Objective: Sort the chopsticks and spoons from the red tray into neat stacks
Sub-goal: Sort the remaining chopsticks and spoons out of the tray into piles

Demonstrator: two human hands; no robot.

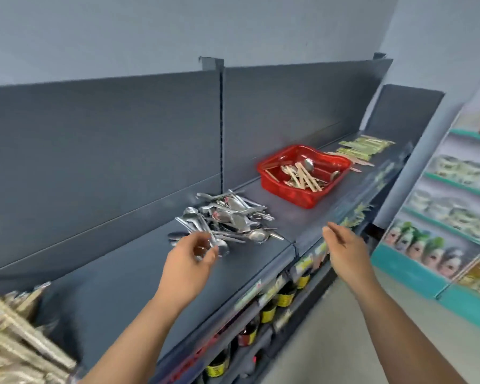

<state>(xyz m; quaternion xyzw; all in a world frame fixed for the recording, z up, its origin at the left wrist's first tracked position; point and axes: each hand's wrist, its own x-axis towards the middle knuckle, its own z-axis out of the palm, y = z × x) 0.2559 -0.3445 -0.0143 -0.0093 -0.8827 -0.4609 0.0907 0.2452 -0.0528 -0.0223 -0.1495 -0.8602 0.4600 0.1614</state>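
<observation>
A red tray (287, 195) sits on the grey shelf (117, 275), right of centre. It holds loose wooden chopsticks (307, 178) and a few metal spoons (308, 163). Left of the tray lies a rough pile of metal spoons (230, 217). My left hand (189, 259) is at the near edge of that pile, its fingers curled around a spoon (222, 249). My right hand (341, 245) hovers over the shelf's front edge, its fingers out and holding nothing. Beyond the tray lie rows of wrapped chopsticks (365, 146) and bare chopsticks (354, 161).
Packs of chopsticks (17, 342) fill the near left corner. A tall grey back panel (122, 151) runs behind the shelf. Dark bottles with yellow labels (269, 311) stand on the shelf below. Another stocked rack (455, 217) stands to the right across the aisle.
</observation>
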